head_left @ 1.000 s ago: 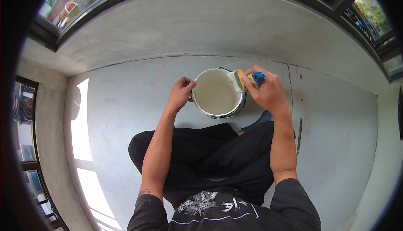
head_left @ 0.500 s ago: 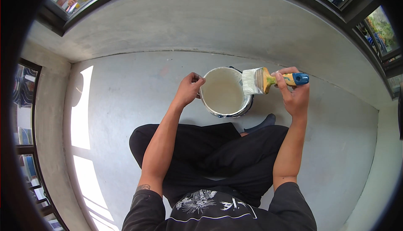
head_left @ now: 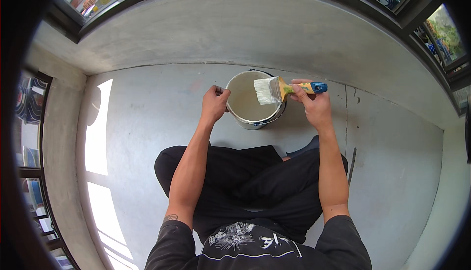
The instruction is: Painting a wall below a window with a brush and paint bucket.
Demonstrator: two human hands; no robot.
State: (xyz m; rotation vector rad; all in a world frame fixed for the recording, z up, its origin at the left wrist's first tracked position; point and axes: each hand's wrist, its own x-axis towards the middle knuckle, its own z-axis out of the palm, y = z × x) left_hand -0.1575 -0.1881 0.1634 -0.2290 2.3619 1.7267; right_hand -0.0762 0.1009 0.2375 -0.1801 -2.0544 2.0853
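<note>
**White paint on brush, bucket steadied on floor**

White-coated bristles of the paintbrush [head_left: 274,90] sit over the right rim of the paint bucket [head_left: 245,115]. Right hand [head_left: 314,105] pinches the brush's wooden handle, fingers closed around it, blue handle tip pointing right. Left hand [head_left: 214,104] is curled shut against the bucket's left rim. Bucket stands on the grey concrete floor [head_left: 147,123], near its far edge below the wall [head_left: 235,29], just ahead of the person's crossed legs [head_left: 245,181].

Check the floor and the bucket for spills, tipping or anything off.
Nothing stands out. The paint bucket stands upright on the grey floor, with the left hand at its rim. The right hand holds the brush with its bristles over the bucket. No spilled paint shows on the floor.
</note>
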